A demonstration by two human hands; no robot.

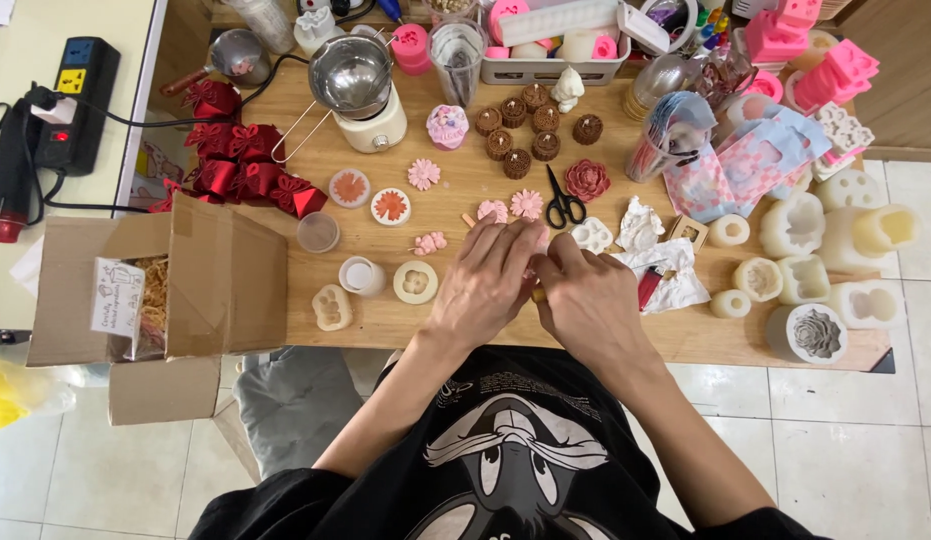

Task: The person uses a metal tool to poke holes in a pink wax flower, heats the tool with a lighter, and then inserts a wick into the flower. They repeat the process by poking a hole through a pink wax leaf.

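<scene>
Your left hand (485, 280) and right hand (590, 300) are pressed together around a small pink piece (538, 268), probably a wax flower, just below the black scissors (563, 203). Squeeze too hard and its petals could snap; an elbow swing could knock the white silicone moulds (805, 333) off the counter (465, 185) edge.

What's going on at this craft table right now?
A person sits at a wooden table crowded with silicone moulds and flower-shaped wax pieces. Both hands meet near the front edge: the left hand and right hand pinch a small pinkish piece, mostly hidden. Black scissors lie just beyond them, and an open cardboard box stands at the left.
</scene>
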